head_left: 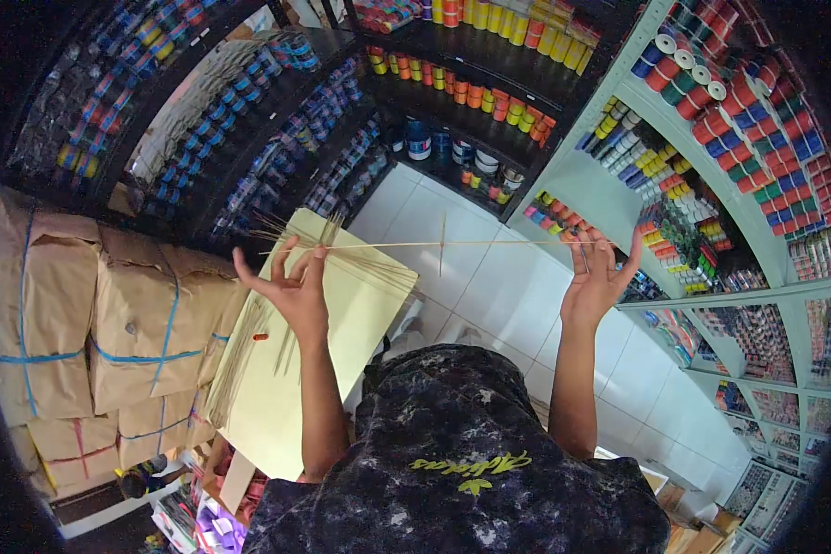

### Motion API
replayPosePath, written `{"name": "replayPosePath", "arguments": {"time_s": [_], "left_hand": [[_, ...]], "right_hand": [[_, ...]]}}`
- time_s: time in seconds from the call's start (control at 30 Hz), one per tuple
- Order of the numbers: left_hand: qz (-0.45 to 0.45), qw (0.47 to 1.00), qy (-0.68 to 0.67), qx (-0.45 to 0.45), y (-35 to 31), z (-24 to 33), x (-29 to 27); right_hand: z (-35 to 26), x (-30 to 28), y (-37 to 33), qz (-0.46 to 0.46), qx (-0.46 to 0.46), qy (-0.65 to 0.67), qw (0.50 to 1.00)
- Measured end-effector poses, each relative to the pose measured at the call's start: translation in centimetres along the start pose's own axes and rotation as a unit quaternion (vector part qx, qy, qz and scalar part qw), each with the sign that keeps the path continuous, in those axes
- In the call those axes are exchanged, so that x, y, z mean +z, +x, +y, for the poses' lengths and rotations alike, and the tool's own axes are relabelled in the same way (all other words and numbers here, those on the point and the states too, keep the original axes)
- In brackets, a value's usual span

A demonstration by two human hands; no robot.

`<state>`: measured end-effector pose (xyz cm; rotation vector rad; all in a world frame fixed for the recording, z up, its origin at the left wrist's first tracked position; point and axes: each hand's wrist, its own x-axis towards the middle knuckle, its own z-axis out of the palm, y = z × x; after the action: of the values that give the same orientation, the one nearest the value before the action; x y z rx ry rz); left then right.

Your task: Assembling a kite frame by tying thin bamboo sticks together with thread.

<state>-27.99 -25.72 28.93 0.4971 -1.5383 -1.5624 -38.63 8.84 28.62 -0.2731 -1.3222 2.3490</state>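
— Bamboo-pale, this long thin straight stick [434,245]; we hold it level between both raised hands, above the white tiled floor [489,286].

— Our left hand [291,286] pinches one end, other fingers spread; our right hand [598,277] nips the far end, palm open.

— It looks very light, stiff but easy to snap, so we think the ends are the best hold.

— More thin sticks [277,342] lie on the pale yellow paper sheet [342,314].

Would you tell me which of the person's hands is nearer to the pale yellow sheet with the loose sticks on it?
The left. The left hand is raised directly over the pale yellow sheet, pinching one end of a thin stick. The right hand holds the other end, over the white floor tiles.
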Motion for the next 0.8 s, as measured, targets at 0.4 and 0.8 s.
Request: {"name": "replayPosePath", "arguments": {"time_s": [0.4,0.8], "left_hand": [[-0.052,0.896,0.387,0.211,2.7,-0.2,-3.3],[0.021,0.888,0.391,0.24,3.2,-0.8,-4.3]], "right_hand": [[0.9,-1.2,1.4,-0.103,-0.12,-0.275,0.948],[0.2,-0.9,1.7,-0.092,-0.319,-0.474,0.815]]}}
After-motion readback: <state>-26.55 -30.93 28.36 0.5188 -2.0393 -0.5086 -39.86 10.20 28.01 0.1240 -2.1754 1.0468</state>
